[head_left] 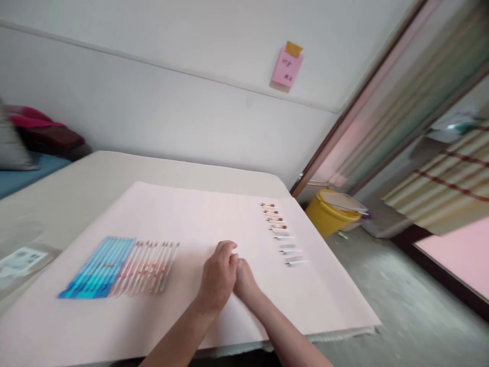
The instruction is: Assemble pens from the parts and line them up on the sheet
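Note:
My left hand [218,272] and my right hand [245,281] are clasped together over the white sheet, fingers curled in. No object shows between them. To their left lies a row of slim blue sticks like pens or pencils [101,265], shading to turquoise and dark blue at the near end. Right beside it are pale, pinkish pencil-like sticks [147,267] with dark pointed tips facing away. On the right, several short pen-like pieces [277,227] lie in a spaced column; the far ones have brown parts, the near ones look whitish. Blur hides their exact kind.
A white sheet [206,214] covers much of the pale table [114,165]. Clear plastic packaging with a label [23,260] lies at the left edge. A yellow bucket [328,216] stands on the floor to the right. A pink note [286,66] is taped to the wall.

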{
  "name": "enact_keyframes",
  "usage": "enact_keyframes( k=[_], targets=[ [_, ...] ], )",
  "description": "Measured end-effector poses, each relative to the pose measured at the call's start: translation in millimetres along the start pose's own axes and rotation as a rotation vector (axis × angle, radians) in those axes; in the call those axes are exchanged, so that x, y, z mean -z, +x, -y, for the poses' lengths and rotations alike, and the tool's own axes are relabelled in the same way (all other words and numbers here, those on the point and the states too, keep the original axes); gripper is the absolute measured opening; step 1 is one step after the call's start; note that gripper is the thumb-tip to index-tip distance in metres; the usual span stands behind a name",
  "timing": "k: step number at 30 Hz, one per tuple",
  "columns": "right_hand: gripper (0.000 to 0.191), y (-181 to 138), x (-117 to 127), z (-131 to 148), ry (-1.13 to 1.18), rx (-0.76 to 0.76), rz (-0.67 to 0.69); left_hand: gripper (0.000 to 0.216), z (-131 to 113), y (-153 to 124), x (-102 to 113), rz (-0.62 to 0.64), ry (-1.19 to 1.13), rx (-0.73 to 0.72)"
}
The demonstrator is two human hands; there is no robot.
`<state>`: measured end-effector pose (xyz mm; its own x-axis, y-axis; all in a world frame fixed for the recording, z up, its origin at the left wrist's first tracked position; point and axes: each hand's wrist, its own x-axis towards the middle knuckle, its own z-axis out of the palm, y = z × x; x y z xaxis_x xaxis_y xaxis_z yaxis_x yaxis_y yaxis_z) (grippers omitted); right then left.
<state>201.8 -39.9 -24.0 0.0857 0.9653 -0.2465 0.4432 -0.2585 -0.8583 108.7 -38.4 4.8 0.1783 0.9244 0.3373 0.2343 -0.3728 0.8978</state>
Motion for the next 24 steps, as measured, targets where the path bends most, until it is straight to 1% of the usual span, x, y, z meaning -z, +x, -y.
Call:
enact_keyframes(
  k=[2, 4, 6, 8, 10, 12, 15, 18, 24],
  targets=[
    [0.011, -2, 50, -19, -0.196, -0.041, -0.170, 0.022, 1, 2, 2, 0.039, 0.078, -0.054],
    [0.019, -9, 101, -37, -0.358, -0.099, -0.328, 0.022, 6, 2, 2, 0.072, 0.121, -0.073],
    [0.028, -19, 146, -57, -0.483, -0.159, -0.445, 0.021, 9, 0, 0, 0.092, 0.159, -0.076],
    [0.034, -30, 180, -78, -0.569, -0.219, -0.495, 0.021, 11, -2, -4, 0.106, 0.182, -0.074],
    [0.038, -39, 203, -98, -0.619, -0.262, -0.489, 0.021, 11, -4, -8, 0.121, 0.188, -0.067],
    [0.040, -44, 215, -116, -0.645, -0.294, -0.456, 0.020, 11, -5, -13, 0.139, 0.186, -0.060],
    [0.040, -43, 220, -132, -0.668, -0.290, -0.421, 0.019, 13, -6, -19, 0.153, 0.189, -0.062],
    [0.039, -36, 217, -138, -0.692, -0.271, -0.411, 0.018, 16, -7, -23, 0.165, 0.210, -0.062],
    [0.031, -27, 204, -140, -0.752, -0.270, -0.367, 0.017, 19, -8, -24, 0.188, 0.236, -0.061]
  ],
)
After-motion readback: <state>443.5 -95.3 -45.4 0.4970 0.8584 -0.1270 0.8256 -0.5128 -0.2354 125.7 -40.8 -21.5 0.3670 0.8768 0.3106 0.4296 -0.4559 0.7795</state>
